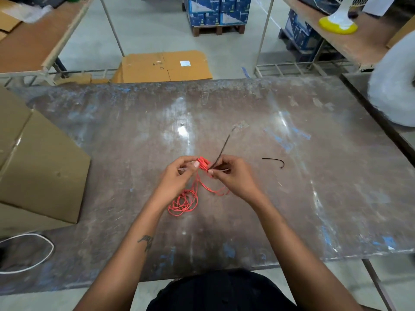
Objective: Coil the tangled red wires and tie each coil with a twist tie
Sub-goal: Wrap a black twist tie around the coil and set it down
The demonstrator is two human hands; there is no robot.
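- Above the middle of the counter (247, 122), held off its surface: small bundle of red wire (203, 163), pinched between thumb and fingers of left hand (179, 176).
- Right hand (233, 176) curled, pinching dark twist tie (222, 149) against the bundle; long end sticking up and away.
- Risk: loops springing apart if either pinch slackens before twisting.
- Below the hands, loose red tangle (184, 202) lying on the counter, apparently joined to the bundle; could drag it askew.
- Spare twist tie (275, 161) toward the right edge, well apart.
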